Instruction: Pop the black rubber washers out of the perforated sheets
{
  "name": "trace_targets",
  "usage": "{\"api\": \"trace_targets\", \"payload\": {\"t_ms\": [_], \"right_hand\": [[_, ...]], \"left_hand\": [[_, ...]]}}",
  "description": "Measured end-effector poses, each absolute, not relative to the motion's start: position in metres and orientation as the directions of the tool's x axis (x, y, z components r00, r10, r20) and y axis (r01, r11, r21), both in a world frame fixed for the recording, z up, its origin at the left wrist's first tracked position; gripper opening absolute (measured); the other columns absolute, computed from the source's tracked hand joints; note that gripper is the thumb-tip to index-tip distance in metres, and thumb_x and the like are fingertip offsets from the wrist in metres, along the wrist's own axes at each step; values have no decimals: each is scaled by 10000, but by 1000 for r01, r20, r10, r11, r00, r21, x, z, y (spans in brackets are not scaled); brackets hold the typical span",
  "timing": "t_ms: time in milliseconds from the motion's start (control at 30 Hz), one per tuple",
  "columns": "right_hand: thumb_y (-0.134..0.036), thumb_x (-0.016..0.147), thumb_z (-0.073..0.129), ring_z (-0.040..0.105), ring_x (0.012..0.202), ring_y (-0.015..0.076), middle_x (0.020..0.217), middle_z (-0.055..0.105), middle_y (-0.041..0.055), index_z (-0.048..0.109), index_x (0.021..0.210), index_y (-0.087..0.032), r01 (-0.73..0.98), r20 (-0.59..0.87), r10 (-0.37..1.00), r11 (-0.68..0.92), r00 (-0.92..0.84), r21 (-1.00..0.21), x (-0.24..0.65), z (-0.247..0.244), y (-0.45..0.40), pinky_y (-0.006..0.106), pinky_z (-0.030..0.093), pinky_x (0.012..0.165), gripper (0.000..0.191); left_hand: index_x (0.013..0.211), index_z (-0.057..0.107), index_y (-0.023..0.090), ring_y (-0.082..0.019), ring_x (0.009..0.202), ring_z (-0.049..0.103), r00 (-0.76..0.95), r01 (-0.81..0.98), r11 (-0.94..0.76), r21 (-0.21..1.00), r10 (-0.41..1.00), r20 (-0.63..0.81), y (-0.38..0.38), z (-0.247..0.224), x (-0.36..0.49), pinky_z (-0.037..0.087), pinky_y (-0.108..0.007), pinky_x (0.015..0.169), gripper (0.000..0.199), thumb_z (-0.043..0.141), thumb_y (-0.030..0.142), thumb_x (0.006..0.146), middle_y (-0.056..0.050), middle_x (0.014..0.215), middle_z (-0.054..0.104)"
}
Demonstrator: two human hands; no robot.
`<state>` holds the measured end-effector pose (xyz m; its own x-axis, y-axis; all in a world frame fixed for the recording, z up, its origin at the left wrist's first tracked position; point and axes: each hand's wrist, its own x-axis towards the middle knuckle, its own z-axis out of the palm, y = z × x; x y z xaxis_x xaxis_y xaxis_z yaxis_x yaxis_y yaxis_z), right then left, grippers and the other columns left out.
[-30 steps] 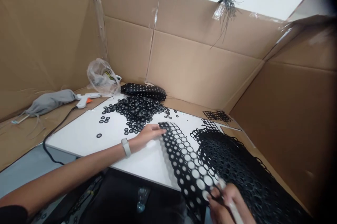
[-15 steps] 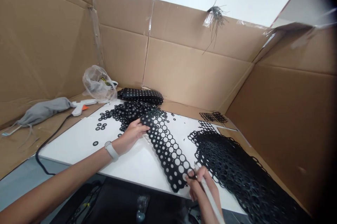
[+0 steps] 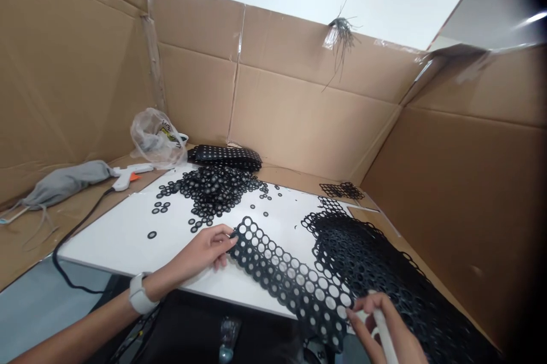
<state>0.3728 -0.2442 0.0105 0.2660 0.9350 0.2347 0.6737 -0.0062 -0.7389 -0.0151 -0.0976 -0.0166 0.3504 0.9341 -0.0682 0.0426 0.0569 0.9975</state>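
A black perforated strip [image 3: 290,275] slants across the front of the white board, its lower right end past the board's edge. One side of it shows large open circles, the other smaller holes. My left hand [image 3: 209,247] pinches its upper left corner between thumb and fingers. At the opposite end my right hand [image 3: 378,318] is closed near the corner, with a white pen-like tool [image 3: 385,336] held in it. A heap of small black rings [image 3: 217,184] lies behind the strip. To the right spreads a large pile of black ring netting [image 3: 367,256].
Folded dotted black strips [image 3: 224,156] rest at the back beside a clear plastic bag [image 3: 156,139]. A white glue gun [image 3: 123,177] with a black cord and a grey cloth pouch [image 3: 70,182] lie at the left. Cardboard walls [image 3: 307,119] enclose the white board [image 3: 128,233].
The strip has shifted right and towards me, and lies at a flatter slant. My left hand has come down to its corner; my right hand has moved right and lower with the tool.
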Motion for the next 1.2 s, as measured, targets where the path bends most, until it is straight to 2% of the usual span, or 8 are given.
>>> {"api": "trace_targets", "payload": {"t_ms": [167,267,333,500,633,733,900,1200], "right_hand": [[-577,938,692,719,663,205,1056,801,79,436,923,-283,755,342,904,32,258,-655,334,33,-217,304,565,654,391],[-494,961,697,756,1035,276,1185,781,100,417,957,-283,682,373,924,222,81,-697,290,43,-185,398,559,942,351],[-462,947,740,723,1136,280,1288,744,94,418,985,-284,567,333,943,281,-13,-774,265,45,-160,417,525,1005,370],[-489,759,927,693,985,241,1095,698,23,449,982,-272,182,117,931,189,-347,-965,229,27,-110,316,542,807,570],[-412,782,887,629,868,194,960,634,-21,423,956,-267,20,135,928,151,-348,-988,216,7,-101,273,494,721,516],[-323,824,821,575,812,170,911,593,-38,426,935,-260,26,200,932,218,-302,-976,213,-1,-103,267,469,715,415],[-302,832,806,555,781,173,879,597,-34,417,911,-258,63,218,935,245,-278,-968,211,-3,-105,277,470,709,399],[-391,851,815,625,822,198,906,632,-24,439,947,-263,129,249,925,295,-288,-947,210,-10,-104,288,478,740,409]], "left_hand": [[1143,725,214,-76,520,496,312,225,-10,974,948,-63,-107,-15,-19,369,-217,471,503,674,683,968,2,932,677],[1171,716,211,-91,518,454,300,244,-11,970,952,-65,-110,-16,-19,344,-215,461,551,638,720,973,32,791,591],[1189,709,200,-106,515,441,300,253,-7,967,951,-72,-111,-18,-18,324,-214,450,583,636,733,965,52,695,515],[1176,705,171,-107,526,424,254,259,-26,966,966,-42,-104,-22,-15,311,-217,455,660,669,773,908,27,711,579],[1266,666,215,-115,562,474,163,246,-58,968,986,17,-100,-30,-12,334,-227,463,654,701,753,895,-43,981,735],[1268,701,266,-122,581,506,78,351,-119,929,992,97,-104,-32,-8,407,-259,532,546,701,696,931,-51,1162,769],[1160,827,286,-168,668,579,85,466,-279,840,959,272,-113,-30,-5,508,-316,703,421,648,629,997,-49,1237,799],[1260,765,260,-131,570,559,72,430,-134,893,991,114,-106,-37,-10,477,-300,613,588,724,715,889,-65,1254,802]]}}
